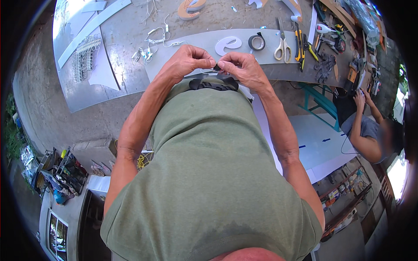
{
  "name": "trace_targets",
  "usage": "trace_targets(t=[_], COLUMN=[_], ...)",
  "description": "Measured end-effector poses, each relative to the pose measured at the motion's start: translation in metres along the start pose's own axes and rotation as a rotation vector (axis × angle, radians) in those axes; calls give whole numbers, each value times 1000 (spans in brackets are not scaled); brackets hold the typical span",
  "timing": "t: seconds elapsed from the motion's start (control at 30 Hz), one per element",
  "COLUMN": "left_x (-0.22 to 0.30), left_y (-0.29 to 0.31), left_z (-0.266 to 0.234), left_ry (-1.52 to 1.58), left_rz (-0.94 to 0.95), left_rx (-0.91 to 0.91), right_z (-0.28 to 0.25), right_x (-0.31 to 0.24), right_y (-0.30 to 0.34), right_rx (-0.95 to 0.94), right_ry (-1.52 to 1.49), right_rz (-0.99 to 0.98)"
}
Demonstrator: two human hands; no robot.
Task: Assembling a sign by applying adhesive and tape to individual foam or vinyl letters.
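Fingertips of both my hands meet over the near edge of the table, pinching a small black piece [216,68] between them. My left hand [187,61] is closed on one side of it, and my right hand [244,68] is closed on the other. Thin wires seem to run just below the fingers, but the join is too small to make out. Just beyond lies a white letter-shaped piece [227,45], with a roll of black tape [257,42] to its right. A string of white LED modules [152,42] trails off to the left.
Scissors [282,48], a yellow-black utility knife [299,45] and dark gloves [325,68] lie on the right of the table [126,26]. Coiled white module strips [87,54] rest at left. Another person [370,135] works at far right, near a teal stand [320,102].
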State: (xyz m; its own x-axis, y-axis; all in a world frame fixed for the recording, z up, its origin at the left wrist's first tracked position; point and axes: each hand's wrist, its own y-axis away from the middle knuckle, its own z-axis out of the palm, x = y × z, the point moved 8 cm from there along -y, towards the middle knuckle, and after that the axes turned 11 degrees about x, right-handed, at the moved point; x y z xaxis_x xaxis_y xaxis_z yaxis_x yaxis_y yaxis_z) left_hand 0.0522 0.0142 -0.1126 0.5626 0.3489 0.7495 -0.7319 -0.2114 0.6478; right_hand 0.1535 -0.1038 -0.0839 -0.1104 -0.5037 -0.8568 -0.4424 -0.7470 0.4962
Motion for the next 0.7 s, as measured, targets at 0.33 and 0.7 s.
trace_targets(t=[0.33, 0.7], left_x=[-7, -22], left_y=[2, -3], left_z=[-1, -2], left_ry=[28, 256], left_rz=[1, -152], left_rx=[-21, -95], right_z=[5, 8], right_x=[8, -21], right_y=[6, 11], right_rx=[49, -47], right_ry=[-141, 31], right_rz=[51, -184])
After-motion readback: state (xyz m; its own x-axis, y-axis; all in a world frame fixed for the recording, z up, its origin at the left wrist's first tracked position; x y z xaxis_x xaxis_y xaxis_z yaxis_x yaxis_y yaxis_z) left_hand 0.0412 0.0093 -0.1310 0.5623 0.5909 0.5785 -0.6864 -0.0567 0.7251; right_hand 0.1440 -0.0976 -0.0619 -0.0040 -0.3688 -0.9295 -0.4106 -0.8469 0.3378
